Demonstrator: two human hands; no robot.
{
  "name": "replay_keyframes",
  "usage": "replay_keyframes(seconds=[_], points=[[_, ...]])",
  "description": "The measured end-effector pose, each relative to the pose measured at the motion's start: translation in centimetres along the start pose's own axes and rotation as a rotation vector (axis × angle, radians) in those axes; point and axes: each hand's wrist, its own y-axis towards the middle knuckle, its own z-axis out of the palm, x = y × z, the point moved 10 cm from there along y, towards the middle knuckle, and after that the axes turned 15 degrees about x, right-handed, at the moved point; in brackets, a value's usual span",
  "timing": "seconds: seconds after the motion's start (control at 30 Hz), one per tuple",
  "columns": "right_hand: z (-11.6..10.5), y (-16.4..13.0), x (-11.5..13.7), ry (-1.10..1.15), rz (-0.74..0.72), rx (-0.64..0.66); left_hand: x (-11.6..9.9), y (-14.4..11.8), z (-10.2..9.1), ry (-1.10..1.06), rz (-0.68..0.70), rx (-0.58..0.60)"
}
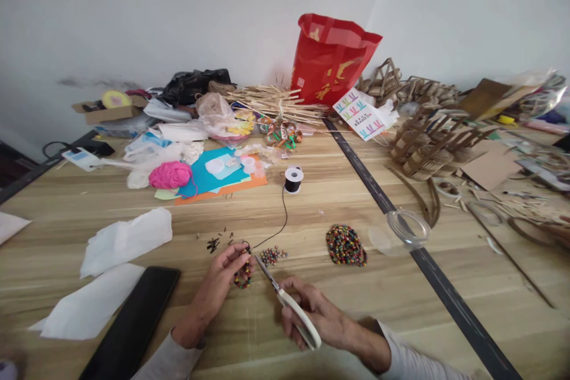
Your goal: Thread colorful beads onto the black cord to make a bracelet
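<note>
Trimming step judged in hand: beaded loop (243, 274) pinched by left hand (222, 276) over table (401, 297); scissors (289, 303) clamped in right hand (314, 312), blades at black cord (278, 228). Next: blades closed beside knot, beads spared.

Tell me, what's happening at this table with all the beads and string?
A person sits at a wooden table. The left hand pinches a short strand of coloured beads strung on black cord that runs back to a spool. The right hand holds white-handled scissors, blades pointing at the cord beside the strand. Two piles of loose beads lie close by, along with a black phone.
</note>
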Motion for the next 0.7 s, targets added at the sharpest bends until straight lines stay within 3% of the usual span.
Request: replay_keyframes(seconds=[0.7], points=[[0.21, -0.40, 0.34, -0.013, 0.002, -0.013, -0.79, -0.39, 0.45, -0.006, -0.021, -0.037]])
